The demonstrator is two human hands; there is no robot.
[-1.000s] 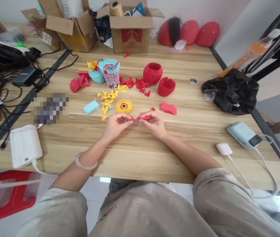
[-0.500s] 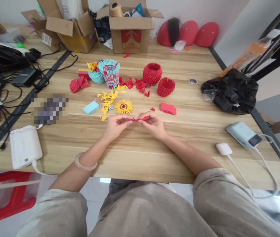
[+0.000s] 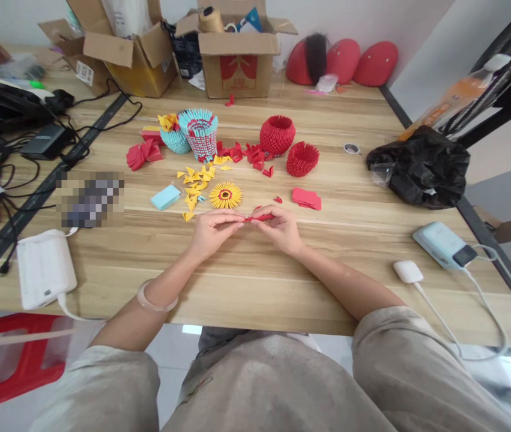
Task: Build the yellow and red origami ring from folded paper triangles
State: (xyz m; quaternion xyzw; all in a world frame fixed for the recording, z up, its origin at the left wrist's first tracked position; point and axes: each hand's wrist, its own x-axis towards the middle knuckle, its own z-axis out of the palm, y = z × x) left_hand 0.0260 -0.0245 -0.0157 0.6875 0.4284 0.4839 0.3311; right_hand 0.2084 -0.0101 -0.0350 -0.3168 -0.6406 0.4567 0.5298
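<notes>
A small red paper strip [image 3: 259,217] is pinched between my two hands above the near middle of the table. My left hand [image 3: 214,233] grips its left end with thumb and fingertips. My right hand [image 3: 280,229] is closed on the other end, and its fingers hide part of the paper. Just beyond my hands lies a yellow folded-paper disc [image 3: 225,195] with a red and dark centre. Yellow folded pieces [image 3: 196,187] are scattered left of it, beside a light blue paper stack [image 3: 166,197]. A red paper stack [image 3: 307,198] lies to the right.
Farther back stand a blue-and-red paper vase [image 3: 201,135] and two red paper bowls [image 3: 277,134]. Cardboard boxes [image 3: 237,66] line the back. A black plastic bag [image 3: 420,165] and a power bank [image 3: 444,245] are at right, a white charger [image 3: 47,268] and cables at left.
My fingers have shifted very slightly on the red paper, which both hands still pinch. The view has moved a little; the things on the table stay in place.
</notes>
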